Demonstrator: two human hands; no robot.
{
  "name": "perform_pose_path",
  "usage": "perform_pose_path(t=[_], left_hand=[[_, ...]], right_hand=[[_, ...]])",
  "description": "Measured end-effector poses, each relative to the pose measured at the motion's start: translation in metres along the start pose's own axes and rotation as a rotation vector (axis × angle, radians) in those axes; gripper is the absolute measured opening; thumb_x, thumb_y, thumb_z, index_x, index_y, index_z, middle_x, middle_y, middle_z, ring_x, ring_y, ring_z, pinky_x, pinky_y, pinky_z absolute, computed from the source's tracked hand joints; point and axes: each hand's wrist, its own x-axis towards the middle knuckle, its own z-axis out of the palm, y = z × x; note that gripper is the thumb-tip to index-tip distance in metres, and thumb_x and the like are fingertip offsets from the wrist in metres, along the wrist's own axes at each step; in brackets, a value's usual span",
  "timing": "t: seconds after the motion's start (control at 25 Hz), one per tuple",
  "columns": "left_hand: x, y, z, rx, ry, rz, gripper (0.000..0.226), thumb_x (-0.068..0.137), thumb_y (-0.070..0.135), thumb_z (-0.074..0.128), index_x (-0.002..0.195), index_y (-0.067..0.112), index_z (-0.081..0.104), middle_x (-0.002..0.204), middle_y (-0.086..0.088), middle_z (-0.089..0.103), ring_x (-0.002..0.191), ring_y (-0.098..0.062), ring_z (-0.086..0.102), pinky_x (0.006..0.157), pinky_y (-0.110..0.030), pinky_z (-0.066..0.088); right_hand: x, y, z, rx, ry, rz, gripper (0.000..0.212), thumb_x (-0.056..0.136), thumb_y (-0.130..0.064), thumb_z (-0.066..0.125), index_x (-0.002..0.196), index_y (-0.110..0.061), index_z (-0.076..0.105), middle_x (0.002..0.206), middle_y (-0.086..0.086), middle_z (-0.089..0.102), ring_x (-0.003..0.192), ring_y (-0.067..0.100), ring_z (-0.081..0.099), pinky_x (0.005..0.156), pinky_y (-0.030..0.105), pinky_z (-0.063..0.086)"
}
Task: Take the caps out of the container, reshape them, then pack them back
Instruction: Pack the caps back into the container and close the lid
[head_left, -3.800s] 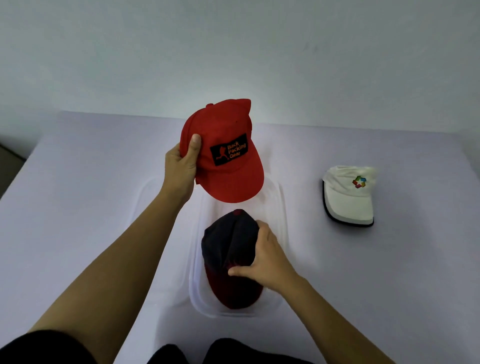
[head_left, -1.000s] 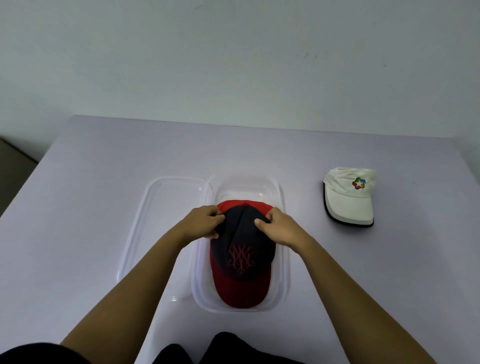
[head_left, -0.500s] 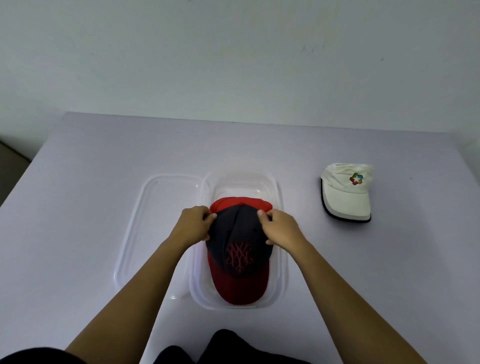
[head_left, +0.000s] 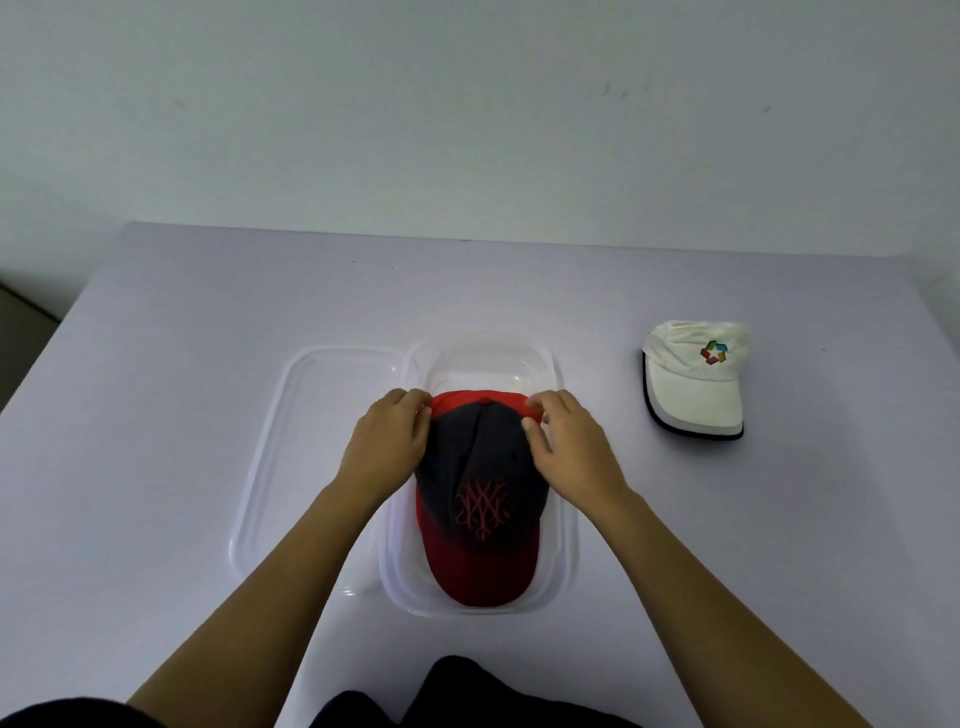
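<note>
Clear lid flat on the table, left of centre, just beside the container. Left hand grips the navy cap at its left rear, fingers curled. Navy cap sits in the clear container at frame centre, red brim toward the lower edge, stacked on a red cap that shows only at the rear. Right hand pinches the navy cap's right rear. White cap mid right on the table, well apart.
</note>
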Motion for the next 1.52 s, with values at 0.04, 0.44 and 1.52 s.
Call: perform_pose_path(t=[0.04, 0.44, 1.52], left_hand=[[-0.007, 0.004, 0.003, -0.031, 0.040, 0.058, 0.031, 0.097, 0.018, 0.042, 0.123, 0.009, 0.058, 0.118, -0.010, 0.062, 0.104, -0.027, 0.058, 0.085, -0.032, 0.043], [-0.020, 0.018, 0.023, 0.036, -0.133, 0.167, 0.054, 0.101, 0.032, 0.034, 0.150, 0.014, 0.020, 0.158, -0.004, 0.021, 0.145, -0.016, 0.021, 0.115, -0.025, 0.019], [0.172, 0.252, 0.177, -0.838, -0.641, -0.147, 0.065, 0.077, 0.025, 0.076, 0.132, 0.034, 0.042, 0.125, 0.008, 0.052, 0.111, -0.017, 0.052, 0.077, -0.033, 0.049]], right_hand=[[-0.002, -0.002, 0.000, 0.053, -0.062, -0.070, 0.036, 0.095, -0.029, 0.048, 0.128, -0.013, 0.048, 0.129, 0.003, 0.052, 0.116, 0.018, 0.051, 0.097, 0.029, 0.044], [-0.017, -0.001, -0.002, -0.016, -0.396, -0.092, 0.078, 0.090, -0.049, 0.050, 0.151, -0.023, 0.009, 0.160, -0.006, 0.002, 0.146, 0.012, 0.006, 0.119, 0.033, 0.014], [-0.017, 0.265, -0.070, 0.213, -0.020, 0.363, 0.116, 0.066, -0.056, 0.073, 0.149, -0.016, 0.002, 0.152, 0.013, 0.016, 0.140, 0.027, 0.019, 0.112, 0.034, 0.024]])
